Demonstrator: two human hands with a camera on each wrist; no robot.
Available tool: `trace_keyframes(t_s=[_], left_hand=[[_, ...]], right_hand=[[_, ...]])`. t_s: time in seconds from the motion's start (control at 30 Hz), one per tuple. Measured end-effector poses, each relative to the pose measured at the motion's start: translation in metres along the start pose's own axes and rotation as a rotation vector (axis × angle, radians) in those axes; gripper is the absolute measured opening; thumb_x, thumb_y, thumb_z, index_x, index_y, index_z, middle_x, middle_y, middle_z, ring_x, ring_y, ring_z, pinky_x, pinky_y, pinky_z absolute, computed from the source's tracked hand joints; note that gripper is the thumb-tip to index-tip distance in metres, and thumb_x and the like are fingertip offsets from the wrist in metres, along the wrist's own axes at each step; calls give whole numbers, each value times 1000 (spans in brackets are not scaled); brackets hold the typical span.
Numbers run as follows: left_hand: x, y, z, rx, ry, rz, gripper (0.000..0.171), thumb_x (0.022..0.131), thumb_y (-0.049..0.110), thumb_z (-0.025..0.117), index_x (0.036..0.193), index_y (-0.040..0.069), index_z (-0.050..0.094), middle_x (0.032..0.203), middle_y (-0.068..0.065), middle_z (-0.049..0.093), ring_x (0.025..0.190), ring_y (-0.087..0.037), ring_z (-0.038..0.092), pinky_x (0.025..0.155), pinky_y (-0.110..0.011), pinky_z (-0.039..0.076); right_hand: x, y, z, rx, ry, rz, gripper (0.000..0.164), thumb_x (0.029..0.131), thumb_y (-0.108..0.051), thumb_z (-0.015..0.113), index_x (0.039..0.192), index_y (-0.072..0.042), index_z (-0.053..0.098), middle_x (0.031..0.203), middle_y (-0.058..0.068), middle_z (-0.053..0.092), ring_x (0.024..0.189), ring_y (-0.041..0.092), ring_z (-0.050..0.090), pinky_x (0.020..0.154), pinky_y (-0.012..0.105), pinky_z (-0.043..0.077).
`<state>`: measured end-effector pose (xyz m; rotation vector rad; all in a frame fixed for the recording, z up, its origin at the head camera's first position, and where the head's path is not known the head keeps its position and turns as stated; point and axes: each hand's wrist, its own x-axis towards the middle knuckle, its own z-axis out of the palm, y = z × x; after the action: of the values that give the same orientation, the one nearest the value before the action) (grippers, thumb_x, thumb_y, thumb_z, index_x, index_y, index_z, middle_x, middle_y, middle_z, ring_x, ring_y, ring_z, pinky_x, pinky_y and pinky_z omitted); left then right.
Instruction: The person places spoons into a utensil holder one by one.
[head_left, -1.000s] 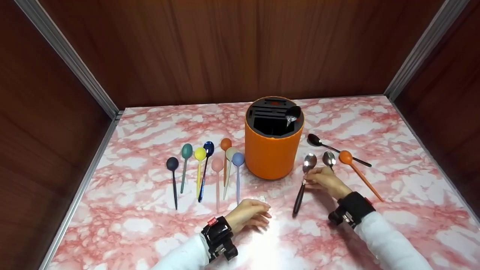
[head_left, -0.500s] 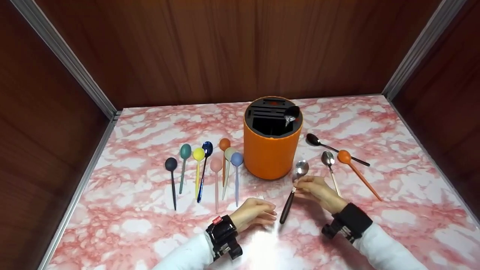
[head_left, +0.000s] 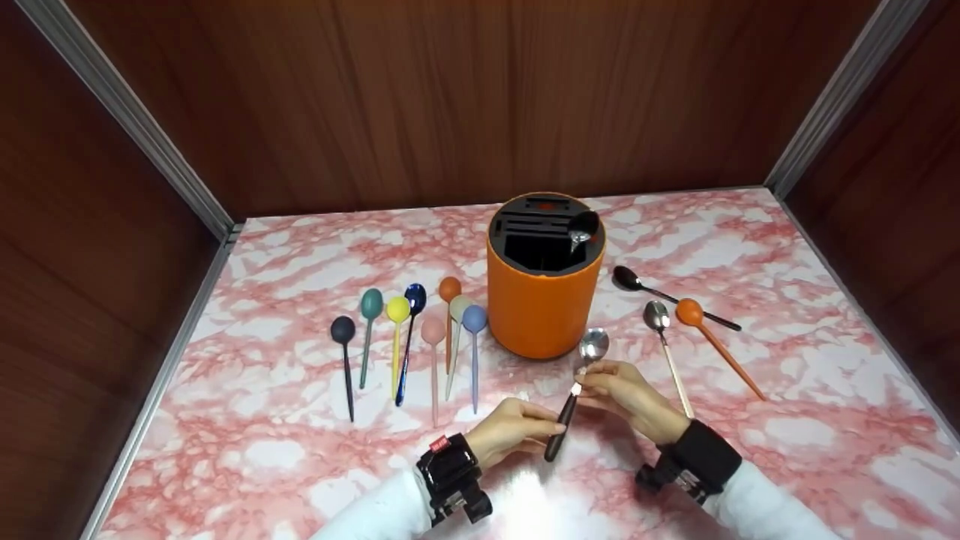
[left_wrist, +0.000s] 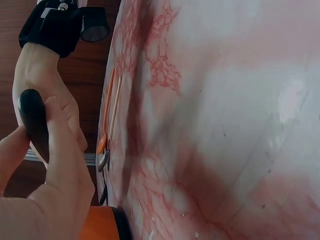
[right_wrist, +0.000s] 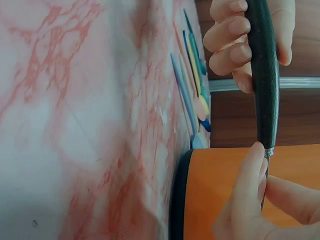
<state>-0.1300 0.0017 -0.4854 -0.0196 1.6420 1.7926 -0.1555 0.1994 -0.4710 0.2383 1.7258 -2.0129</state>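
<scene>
Both hands hold one spoon (head_left: 594, 343) with a shiny metal bowl and a dark handle. My right hand (head_left: 628, 396) pinches its neck just below the bowl. My left hand (head_left: 511, 429) has its thumb and fingers on either side of the handle near the end. The spoon slants over the table, bowl pointing away toward the orange holder. In the right wrist view the dark handle (right_wrist: 265, 75) runs between both hands, held above the tabletop. The left wrist view shows the rounded handle end (left_wrist: 33, 112) between thumb and fingers.
An orange cylindrical holder (head_left: 541, 315) with a slotted black top stands mid-table, a dark spoon (head_left: 583, 227) standing in it. Left of it lie several coloured spoons, including a yellow spoon (head_left: 397, 309). To the right lie a silver spoon (head_left: 657, 316), an orange spoon (head_left: 690, 313) and a black spoon (head_left: 627, 278).
My right hand has brought the dark-handled spoon left and nearer to me, away from the silver spoon. My left hand has moved slightly right and now grips the handle.
</scene>
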Motion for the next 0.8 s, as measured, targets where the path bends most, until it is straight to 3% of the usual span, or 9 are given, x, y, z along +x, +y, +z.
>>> trace_keyframes(t_s=[0.47, 0.8], left_hand=[[-15, 8, 7, 67, -18, 11, 24, 80, 0, 66, 102, -10, 65, 91, -19, 69, 65, -9, 62, 70, -31, 60], [-25, 22, 14, 79, -45, 20, 24, 81, -2, 64, 103, -11, 64, 94, -23, 68, 62, -9, 62, 69, -33, 60]], right_hand=[[-20, -3, 2, -2, -19, -2, 14, 88, -3, 56, 97, 1, 46, 86, 2, 54, 77, 9, 58, 81, 22, 57], [-37, -10, 5, 17, 24, -23, 15, 89, -4, 54, 99, 1, 44, 81, 0, 54, 75, 9, 61, 81, 23, 57]])
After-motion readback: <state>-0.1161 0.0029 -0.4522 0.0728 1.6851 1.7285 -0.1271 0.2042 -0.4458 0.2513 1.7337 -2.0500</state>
